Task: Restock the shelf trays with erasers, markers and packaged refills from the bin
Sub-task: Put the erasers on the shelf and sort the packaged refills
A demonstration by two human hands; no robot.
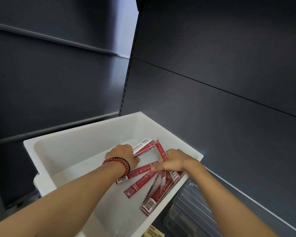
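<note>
A white plastic bin (72, 147) holds several long red packaged refills with barcodes. My left hand (122, 155), with red and black bracelets at the wrist, grips a small bunch of refill packs (144, 146) near the bin's far side. My right hand (173, 161) pinches another red refill pack (161, 152) that stands on a slant. More refill packs (154, 194) lie loose on the bin floor under both hands. No erasers or markers are visible.
A clear ribbed shelf tray (191, 212) sits to the right of the bin, below my right forearm. Dark shelf panels (212, 82) rise behind the bin, with a slotted upright (126, 79) and a grey rail (58, 40) on the left.
</note>
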